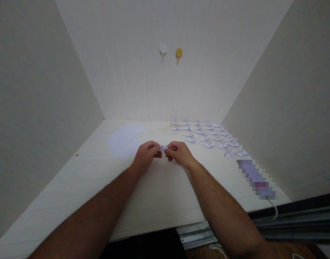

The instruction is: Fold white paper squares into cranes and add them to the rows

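A small piece of folded white paper (163,148) is held between my two hands above the middle of the table. Its left side is pinched by the thumb and fingers of my left hand (148,154). My right hand (179,153) grips the other side the same way. Fingers cover most of the paper, so its exact shape is hard to make out. Beyond my right hand, several folded white paper cranes (204,139) stand in rows. Past my left hand, white paper sheets (125,140) lie flat on the table.
The pale table (159,194) is closed in by walls on three sides. A pixelated device (257,180) with a white cable (274,208) lies near the right edge. Two hooks, white (163,48) and yellow (179,53), are on the back wall. A tiny orange bit (77,155) lies at left.
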`<move>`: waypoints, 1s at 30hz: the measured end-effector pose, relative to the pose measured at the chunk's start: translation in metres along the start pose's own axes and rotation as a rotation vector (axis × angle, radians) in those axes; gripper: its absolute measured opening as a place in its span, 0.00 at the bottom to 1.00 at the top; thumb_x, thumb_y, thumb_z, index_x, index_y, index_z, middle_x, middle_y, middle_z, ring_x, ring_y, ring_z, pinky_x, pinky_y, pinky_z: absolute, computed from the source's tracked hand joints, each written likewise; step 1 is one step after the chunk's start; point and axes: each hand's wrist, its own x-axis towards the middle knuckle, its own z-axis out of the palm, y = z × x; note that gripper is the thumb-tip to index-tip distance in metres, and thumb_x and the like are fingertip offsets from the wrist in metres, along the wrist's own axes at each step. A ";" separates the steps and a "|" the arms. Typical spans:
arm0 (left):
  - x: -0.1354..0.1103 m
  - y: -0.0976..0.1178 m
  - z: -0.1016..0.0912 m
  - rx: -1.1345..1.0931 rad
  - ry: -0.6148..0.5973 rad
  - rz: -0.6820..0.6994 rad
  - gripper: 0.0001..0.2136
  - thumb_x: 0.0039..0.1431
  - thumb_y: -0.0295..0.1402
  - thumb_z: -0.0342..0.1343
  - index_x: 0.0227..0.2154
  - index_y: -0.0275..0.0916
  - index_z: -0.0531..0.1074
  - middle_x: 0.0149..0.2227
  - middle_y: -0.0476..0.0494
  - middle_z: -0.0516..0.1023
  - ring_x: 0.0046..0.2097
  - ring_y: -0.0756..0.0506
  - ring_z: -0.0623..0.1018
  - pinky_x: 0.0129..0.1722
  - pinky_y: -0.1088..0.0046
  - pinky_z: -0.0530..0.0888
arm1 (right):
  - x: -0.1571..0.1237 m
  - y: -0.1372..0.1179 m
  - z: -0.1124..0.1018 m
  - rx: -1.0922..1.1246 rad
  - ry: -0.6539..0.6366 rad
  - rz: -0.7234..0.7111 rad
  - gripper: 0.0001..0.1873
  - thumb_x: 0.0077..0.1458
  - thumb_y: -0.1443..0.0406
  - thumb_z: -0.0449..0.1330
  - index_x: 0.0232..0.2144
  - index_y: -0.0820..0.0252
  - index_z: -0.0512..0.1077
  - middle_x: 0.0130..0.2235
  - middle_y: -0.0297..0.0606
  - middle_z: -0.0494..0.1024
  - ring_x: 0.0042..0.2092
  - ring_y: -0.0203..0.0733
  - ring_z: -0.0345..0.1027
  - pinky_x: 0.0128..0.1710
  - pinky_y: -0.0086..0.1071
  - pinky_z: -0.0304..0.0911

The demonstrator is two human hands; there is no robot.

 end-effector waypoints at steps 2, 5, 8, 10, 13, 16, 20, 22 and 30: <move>0.001 -0.001 -0.001 -0.117 -0.033 -0.055 0.08 0.46 0.34 0.60 0.22 0.36 0.70 0.22 0.49 0.73 0.24 0.50 0.73 0.28 0.71 0.74 | -0.001 -0.001 0.000 0.006 -0.033 0.012 0.08 0.50 0.63 0.61 0.25 0.62 0.70 0.22 0.33 0.75 0.21 0.30 0.67 0.20 0.22 0.57; 0.003 -0.002 -0.003 -0.163 -0.064 -0.114 0.08 0.44 0.34 0.62 0.22 0.36 0.69 0.22 0.49 0.72 0.23 0.51 0.72 0.26 0.73 0.73 | 0.000 0.002 0.000 -0.005 -0.068 0.027 0.12 0.52 0.58 0.60 0.25 0.62 0.70 0.21 0.33 0.74 0.19 0.31 0.65 0.19 0.23 0.55; 0.004 -0.003 -0.004 -0.108 -0.086 -0.141 0.09 0.44 0.34 0.63 0.24 0.36 0.69 0.20 0.51 0.71 0.21 0.52 0.70 0.24 0.74 0.71 | 0.002 0.007 0.000 -0.080 -0.001 -0.035 0.12 0.50 0.57 0.63 0.32 0.60 0.73 0.19 0.27 0.69 0.18 0.29 0.59 0.18 0.23 0.51; 0.004 -0.005 -0.005 -0.065 -0.094 -0.146 0.09 0.45 0.35 0.62 0.26 0.37 0.69 0.19 0.52 0.71 0.20 0.52 0.70 0.23 0.75 0.70 | 0.003 0.009 -0.001 -0.114 0.053 -0.150 0.14 0.47 0.60 0.65 0.37 0.58 0.75 0.21 0.25 0.68 0.21 0.28 0.58 0.21 0.23 0.52; 0.005 -0.006 -0.005 -0.024 -0.099 -0.123 0.11 0.47 0.36 0.62 0.31 0.37 0.70 0.21 0.52 0.72 0.21 0.51 0.71 0.24 0.74 0.71 | 0.004 0.010 -0.001 -0.130 0.095 -0.306 0.10 0.46 0.62 0.66 0.33 0.57 0.77 0.28 0.30 0.71 0.27 0.29 0.61 0.27 0.24 0.58; 0.005 -0.005 -0.006 0.011 -0.075 0.013 0.12 0.47 0.36 0.62 0.35 0.37 0.72 0.29 0.48 0.76 0.28 0.50 0.75 0.29 0.71 0.75 | 0.006 0.012 -0.001 -0.081 0.129 -0.295 0.08 0.47 0.60 0.65 0.29 0.59 0.76 0.30 0.33 0.73 0.28 0.31 0.63 0.27 0.26 0.62; 0.004 -0.003 -0.008 0.020 -0.090 0.193 0.12 0.45 0.35 0.65 0.34 0.37 0.76 0.47 0.41 0.76 0.40 0.46 0.77 0.38 0.67 0.76 | 0.007 0.013 0.003 0.114 0.147 -0.177 0.10 0.47 0.59 0.65 0.27 0.60 0.74 0.21 0.29 0.70 0.21 0.31 0.62 0.21 0.26 0.62; 0.004 -0.003 -0.008 0.081 -0.108 0.248 0.12 0.42 0.34 0.67 0.32 0.37 0.77 0.48 0.39 0.75 0.46 0.43 0.76 0.42 0.67 0.76 | 0.007 0.012 0.004 0.194 0.138 -0.150 0.11 0.45 0.58 0.65 0.26 0.61 0.73 0.20 0.29 0.71 0.21 0.31 0.63 0.21 0.27 0.63; 0.004 -0.006 -0.007 -0.040 -0.113 0.174 0.11 0.42 0.35 0.69 0.27 0.35 0.77 0.42 0.41 0.77 0.33 0.48 0.77 0.33 0.68 0.77 | 0.005 0.005 0.003 0.375 0.078 -0.066 0.16 0.38 0.57 0.69 0.23 0.61 0.71 0.22 0.31 0.75 0.23 0.34 0.68 0.24 0.31 0.69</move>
